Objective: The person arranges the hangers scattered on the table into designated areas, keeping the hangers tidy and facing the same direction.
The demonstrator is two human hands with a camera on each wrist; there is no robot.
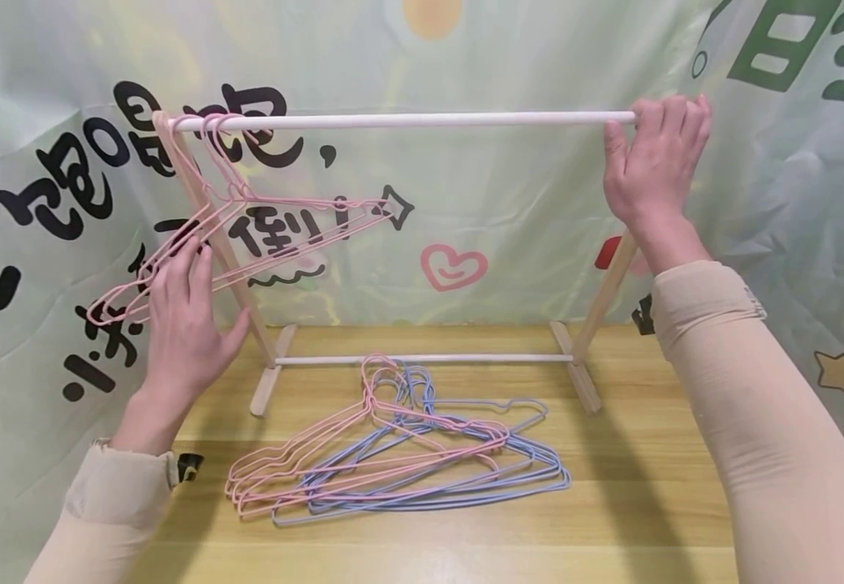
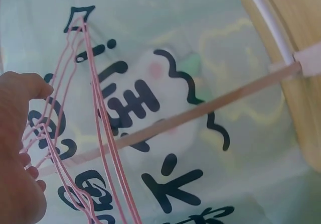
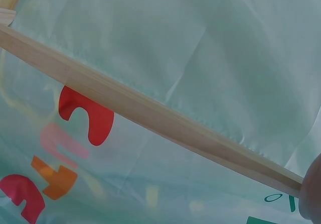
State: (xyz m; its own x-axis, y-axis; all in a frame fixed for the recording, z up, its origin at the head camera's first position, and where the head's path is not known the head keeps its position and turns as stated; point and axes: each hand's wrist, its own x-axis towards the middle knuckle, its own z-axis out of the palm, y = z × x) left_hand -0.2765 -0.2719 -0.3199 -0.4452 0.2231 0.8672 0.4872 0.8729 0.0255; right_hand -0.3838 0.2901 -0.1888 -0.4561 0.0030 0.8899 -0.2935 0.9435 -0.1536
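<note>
My left hand (image 1: 184,332) is at the left end of a small clothes rack (image 1: 422,120), its fingers extended and touching several pink wire hangers (image 1: 305,199). Their hooks sit over the white top rod, beside the left upright. In the left wrist view, the hanging hangers (image 2: 94,78) fan out beside the thumb. My right hand (image 1: 656,162) grips the rack's top right corner, fingers over the top and thumb in front. Only an edge of that hand shows in the right wrist view, at the end of the wooden upright (image 3: 150,113).
On the wooden table (image 1: 429,560), pink hangers (image 1: 371,397) lie overlapping several blue hangers (image 1: 437,508), in front of the rack's lower white rod (image 1: 466,358). A printed cloth backdrop (image 1: 524,203) stands behind and at both sides.
</note>
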